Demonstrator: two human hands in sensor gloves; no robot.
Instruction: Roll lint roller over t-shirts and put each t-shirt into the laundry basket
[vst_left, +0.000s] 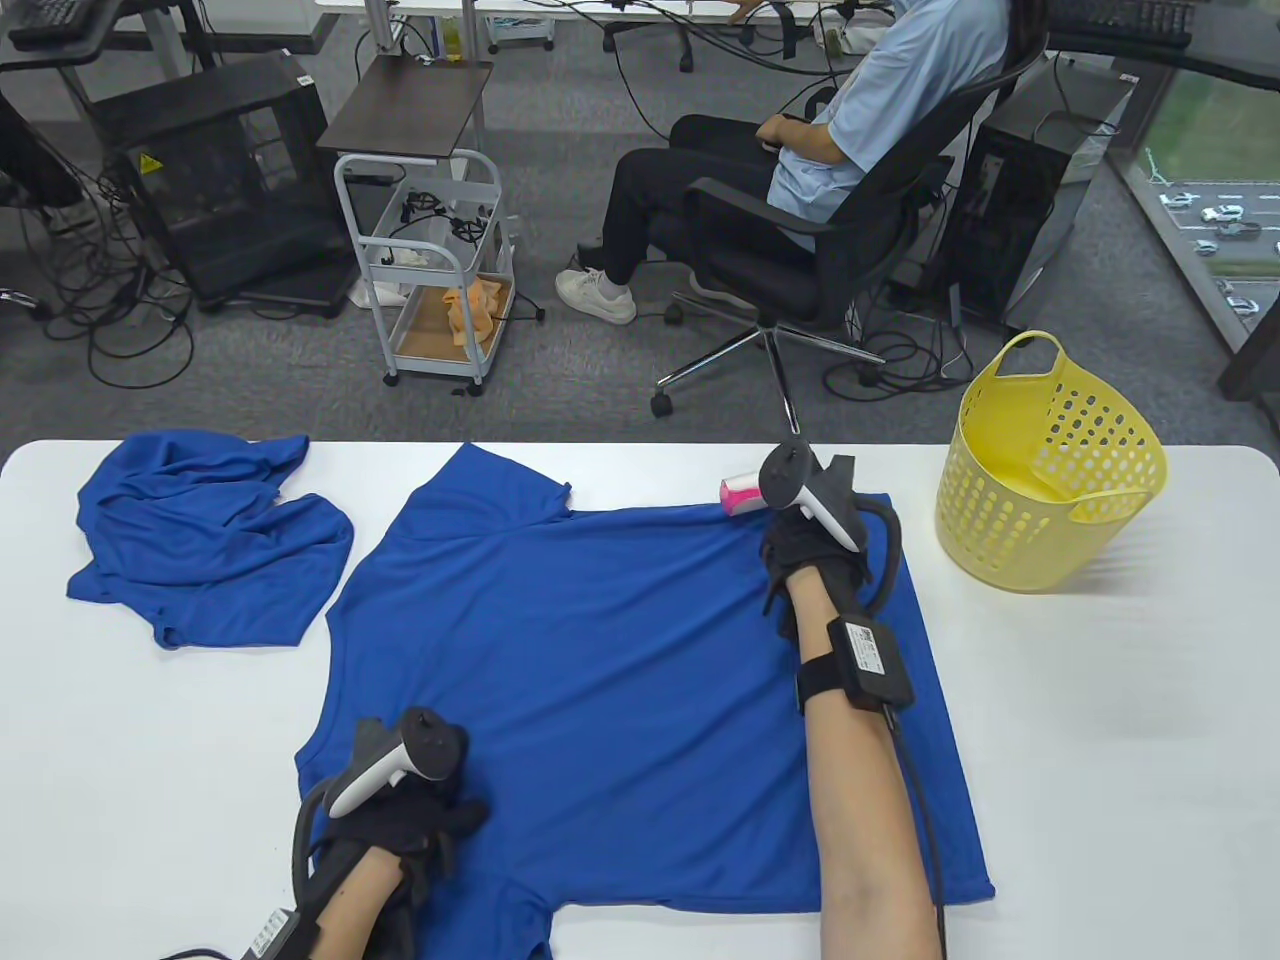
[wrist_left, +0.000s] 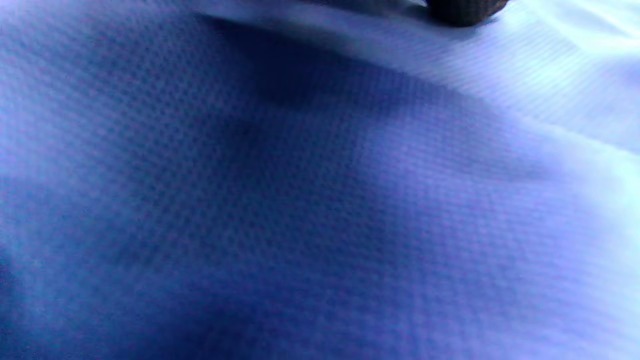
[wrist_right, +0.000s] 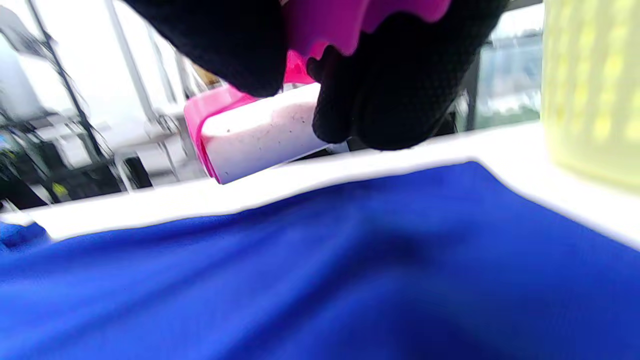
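T-shirt (vst_left: 640, 690) in blue is lying spread flat across the white bench (vst_left: 1100, 720) as a gloved worker is rolling it clean. The right hand (vst_left: 815, 560) is closing its grip around a pink-handled lint roller (vst_left: 738, 495), holding the white sticky drum at the shirt's far edge, apparently just above the fabric. The left hand (vst_left: 400, 810) is pressing on the near sleeve area, seemingly to keep the cloth taut; whether its fingers are straight or bunching the fabric cannot be told. A second blue t-shirt (vst_left: 210, 535) is waiting crumpled to the left. The yellow laundry basket (vst_left: 1050, 480) is standing to the right, apparently still empty. Next, by my reading, the roller needs drawing back toward the worker.
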